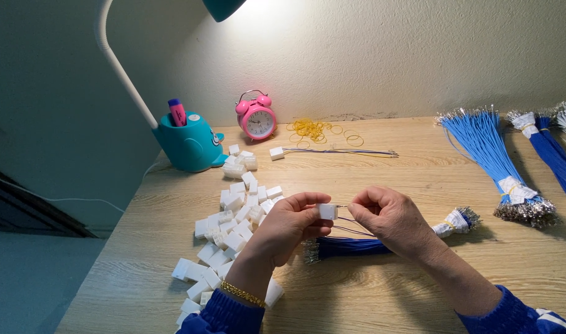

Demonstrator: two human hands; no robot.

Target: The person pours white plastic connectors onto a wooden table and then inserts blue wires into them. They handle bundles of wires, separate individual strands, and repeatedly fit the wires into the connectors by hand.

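Head view, items on a wooden worktop (382, 291):

- Left hand (283, 226): fingers closed on a small white plastic connector housing (327, 211), held just above the worktop near its middle.
- Right hand (391, 219): fingers pinched shut on a thin wire (351, 220) whose tip meets the housing's side; further thin wires trail beneath the hand.
- Dark blue wire bundle (351, 247): lying under both hands, white-taped at its right end.
- White housings, loose pile (230, 232): left of the hands.
- Finished housing with wires (332, 151): farther back.
- Yellow rubber bands (314, 130), pink alarm clock (256, 116), teal whale-shaped pen holder (187, 143): along the wall.
- Light blue wire bundles (490, 154): far right.
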